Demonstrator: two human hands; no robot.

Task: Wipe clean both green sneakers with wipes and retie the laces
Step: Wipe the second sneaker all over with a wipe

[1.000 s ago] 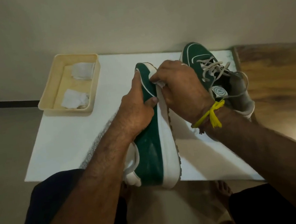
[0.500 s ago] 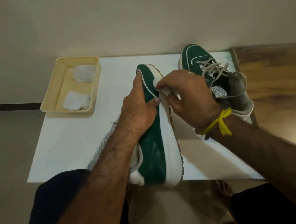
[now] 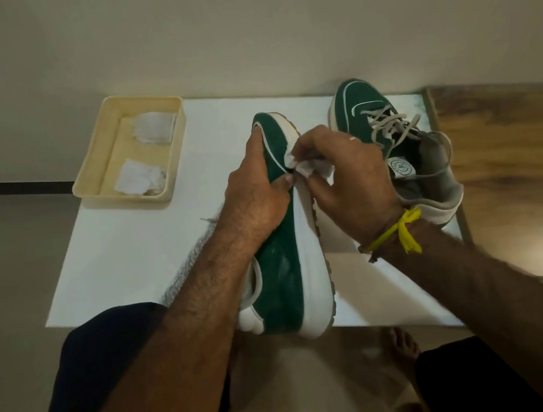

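Two hands share the work above the desk [image 3: 125,259]: the left hand [image 3: 255,197] clamps the light, stiff-soled sneaker [image 3: 292,272] by its soft upper, while the right hand [image 3: 346,182] pinches the limp wipe [image 3: 309,166] against the midsole.

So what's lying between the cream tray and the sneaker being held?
Head view: only bare white tabletop between the cream tray and the held sneaker; the left hand grips that sneaker.

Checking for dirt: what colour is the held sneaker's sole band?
White, on the held sneaker, head view.
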